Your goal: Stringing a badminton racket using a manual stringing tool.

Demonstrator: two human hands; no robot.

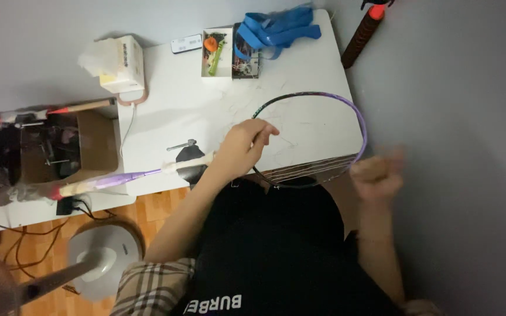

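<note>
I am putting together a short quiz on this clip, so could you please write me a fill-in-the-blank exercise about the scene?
1. The left hand grips the frame of a racket whose rim is ____ in colour.
2. The right hand is blurred and holds ____.
3. The straps at the far edge of the white table are ____.
4. The tissue box sits at the table's far ____ corner.

Missing words: purple; nothing; blue; left

We see a white table (171, 88) | beyond our left hand (244, 146): tissue box (125, 63), small remote (186, 43), open parts box (218, 51), blue strap (279, 29) | racket frame (323, 126) lies by that hand
</note>
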